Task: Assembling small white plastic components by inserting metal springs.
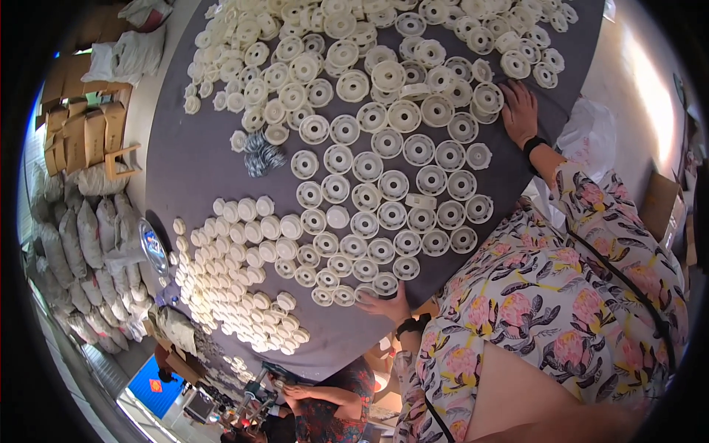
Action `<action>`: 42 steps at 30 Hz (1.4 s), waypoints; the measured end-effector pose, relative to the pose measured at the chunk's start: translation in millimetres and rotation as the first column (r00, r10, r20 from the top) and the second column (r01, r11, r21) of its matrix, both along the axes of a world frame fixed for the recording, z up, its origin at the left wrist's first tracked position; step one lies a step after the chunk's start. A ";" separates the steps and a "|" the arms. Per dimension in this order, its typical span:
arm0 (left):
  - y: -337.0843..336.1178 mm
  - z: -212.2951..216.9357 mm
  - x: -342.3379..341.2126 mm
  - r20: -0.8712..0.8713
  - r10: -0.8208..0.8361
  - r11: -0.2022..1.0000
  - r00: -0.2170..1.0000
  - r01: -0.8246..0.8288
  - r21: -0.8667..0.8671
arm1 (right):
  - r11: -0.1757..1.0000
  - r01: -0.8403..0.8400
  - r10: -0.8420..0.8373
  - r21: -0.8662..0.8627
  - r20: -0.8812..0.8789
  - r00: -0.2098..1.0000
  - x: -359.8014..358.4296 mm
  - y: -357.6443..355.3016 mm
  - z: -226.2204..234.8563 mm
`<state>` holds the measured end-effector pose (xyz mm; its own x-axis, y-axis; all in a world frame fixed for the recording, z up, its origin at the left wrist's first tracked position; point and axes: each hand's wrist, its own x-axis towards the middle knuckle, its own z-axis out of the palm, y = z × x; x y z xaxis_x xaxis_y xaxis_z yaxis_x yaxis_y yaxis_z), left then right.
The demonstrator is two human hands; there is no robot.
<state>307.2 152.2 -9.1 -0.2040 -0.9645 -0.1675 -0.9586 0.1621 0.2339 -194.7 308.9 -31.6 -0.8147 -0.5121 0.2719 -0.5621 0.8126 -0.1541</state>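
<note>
Many cream plastic ring-shaped parts with a central hole lie in rough rows on a grey cloth-covered table. My left hand rests at the near edge of these rows, its fingers stretched out beside the lowest rings and seeming to touch them. Further up, my right hand lies with fingers apart at the table's right side, against a ring part at the border of the heap. Neither hand appears to hold anything. Dark bands circle both wrists.
A heap of similar parts covers the far table. Smaller cream caps stand clustered at left, near a bundle of grey-blue cord. A co-worker's arms show at the bottom. Sacks and cardboard boxes line the left.
</note>
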 end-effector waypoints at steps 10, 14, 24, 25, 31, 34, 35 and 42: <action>11.1 51.0 -56.7 -0.117 -0.573 0.785 0.811 0.585 0.204 | 0.695 -0.695 0.674 -0.183 0.503 0.541 101.3 50.4 75.9; -0.1 16.4 -133.9 -0.206 -0.829 0.515 0.521 0.853 0.084 | 0.409 -0.901 0.789 -0.143 0.552 0.270 137.4 19.6 54.6; -73.4 43.3 -200.9 -0.405 -0.903 0.193 0.147 0.978 -0.075 | 0.494 -0.799 0.833 -0.344 0.450 0.321 97.9 -8.4 63.4; -79.9 50.0 -214.2 -0.406 -0.907 0.156 0.111 0.984 -0.080 | 0.536 -0.790 0.813 -0.296 0.432 0.389 93.3 -3.8 66.1; -109.2 71.3 -318.3 -0.341 -0.857 0.477 0.386 0.845 -0.241 | 0.868 -0.491 0.496 -0.080 0.221 0.840 36.0 -20.1 90.4; -117.7 48.1 -360.1 -0.275 -0.867 0.479 0.416 0.848 -0.228 | 0.943 -0.323 0.333 -0.079 0.268 0.904 11.4 -38.3 81.5; -119.6 46.0 -364.4 -0.273 -0.869 0.475 0.412 0.850 -0.227 | 0.928 -0.345 0.373 -0.140 0.335 0.866 5.9 -42.8 71.8; -101.1 52.0 -347.4 -0.387 -0.747 0.654 0.541 0.703 -0.281 | 0.888 -0.206 0.337 -0.410 0.278 0.900 -9.0 -20.1 77.7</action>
